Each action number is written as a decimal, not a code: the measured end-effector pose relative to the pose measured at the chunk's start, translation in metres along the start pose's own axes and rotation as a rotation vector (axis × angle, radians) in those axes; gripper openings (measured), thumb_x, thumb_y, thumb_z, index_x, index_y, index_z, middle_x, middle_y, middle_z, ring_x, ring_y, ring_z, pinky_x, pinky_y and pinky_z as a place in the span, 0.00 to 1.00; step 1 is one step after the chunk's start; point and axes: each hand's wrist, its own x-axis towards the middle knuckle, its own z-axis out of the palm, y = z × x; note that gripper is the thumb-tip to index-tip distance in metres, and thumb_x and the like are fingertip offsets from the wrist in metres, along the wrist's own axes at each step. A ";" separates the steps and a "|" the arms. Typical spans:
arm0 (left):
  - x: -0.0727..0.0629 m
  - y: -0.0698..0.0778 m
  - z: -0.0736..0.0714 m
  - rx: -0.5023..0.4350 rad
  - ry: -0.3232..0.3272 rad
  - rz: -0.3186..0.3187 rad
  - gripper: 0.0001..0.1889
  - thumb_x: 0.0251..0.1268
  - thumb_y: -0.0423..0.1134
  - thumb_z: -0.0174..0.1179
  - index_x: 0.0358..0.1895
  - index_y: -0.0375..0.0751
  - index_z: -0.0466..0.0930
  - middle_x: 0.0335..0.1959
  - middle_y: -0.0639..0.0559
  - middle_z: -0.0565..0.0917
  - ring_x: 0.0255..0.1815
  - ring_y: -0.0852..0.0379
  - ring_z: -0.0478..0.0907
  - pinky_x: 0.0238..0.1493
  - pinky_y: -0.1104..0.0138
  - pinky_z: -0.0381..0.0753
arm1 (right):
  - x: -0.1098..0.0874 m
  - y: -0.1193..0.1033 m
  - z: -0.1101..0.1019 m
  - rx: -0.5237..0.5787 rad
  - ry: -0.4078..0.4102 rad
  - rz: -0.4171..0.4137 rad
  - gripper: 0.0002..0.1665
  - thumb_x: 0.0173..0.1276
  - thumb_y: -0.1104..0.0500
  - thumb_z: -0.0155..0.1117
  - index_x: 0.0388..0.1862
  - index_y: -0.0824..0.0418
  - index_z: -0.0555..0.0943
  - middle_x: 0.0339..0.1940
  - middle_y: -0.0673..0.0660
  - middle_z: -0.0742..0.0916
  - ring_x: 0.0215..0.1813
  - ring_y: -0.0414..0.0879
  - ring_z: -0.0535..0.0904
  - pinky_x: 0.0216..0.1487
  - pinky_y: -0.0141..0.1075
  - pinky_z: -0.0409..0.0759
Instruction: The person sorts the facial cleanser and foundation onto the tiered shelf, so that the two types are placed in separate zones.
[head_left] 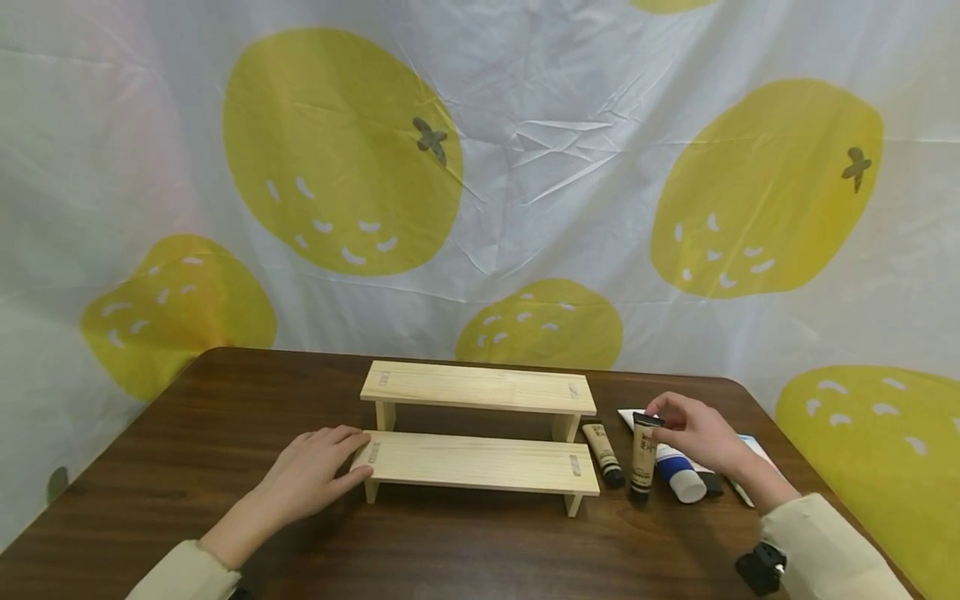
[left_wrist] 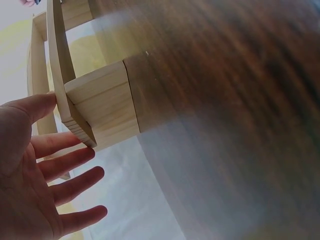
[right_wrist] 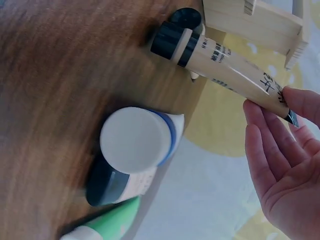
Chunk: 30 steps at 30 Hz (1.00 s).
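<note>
A two-step pale wooden rack [head_left: 480,460] stands on the table. My left hand [head_left: 311,471] holds the left end of its lower board, thumb near the front corner and fingers toward the back edge. In the left wrist view, the ring and little fingers stretch clear of the board [left_wrist: 60,65]. Pinched by its flat black end, a beige tube [head_left: 643,454] hangs cap-down from my right hand [head_left: 701,435]. Its black cap [right_wrist: 167,42] points toward the table; whether it touches is unclear. Between it and the rack lies another beige tube [head_left: 602,452].
Right of the held tube lie a blue-and-white tube [head_left: 681,477], a black-capped tube [right_wrist: 112,182] and a green tube [right_wrist: 115,220]. The brown table [head_left: 247,400] meets a white cloth [head_left: 540,208] with yellow fruit prints at its back edge.
</note>
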 end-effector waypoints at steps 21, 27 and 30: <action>0.000 -0.001 0.001 0.018 0.010 0.014 0.23 0.58 0.53 0.55 0.49 0.39 0.77 0.45 0.48 0.77 0.43 0.48 0.75 0.40 0.53 0.71 | 0.010 -0.035 -0.034 -0.022 -0.197 -0.104 0.08 0.56 0.65 0.62 0.33 0.61 0.72 0.30 0.51 0.80 0.34 0.44 0.76 0.32 0.38 0.71; 0.000 0.000 0.000 0.016 0.015 0.013 0.23 0.57 0.53 0.55 0.49 0.39 0.77 0.45 0.47 0.77 0.43 0.48 0.74 0.40 0.53 0.71 | 0.014 -0.047 -0.042 -0.013 -0.221 -0.138 0.07 0.56 0.67 0.60 0.33 0.62 0.72 0.29 0.51 0.80 0.33 0.44 0.75 0.32 0.38 0.72; 0.001 0.000 0.000 0.013 0.016 0.014 0.23 0.57 0.52 0.55 0.49 0.39 0.77 0.45 0.47 0.77 0.43 0.48 0.74 0.40 0.52 0.71 | 0.015 -0.052 -0.045 0.007 -0.218 -0.142 0.08 0.56 0.67 0.60 0.34 0.62 0.72 0.29 0.52 0.80 0.34 0.45 0.76 0.33 0.39 0.72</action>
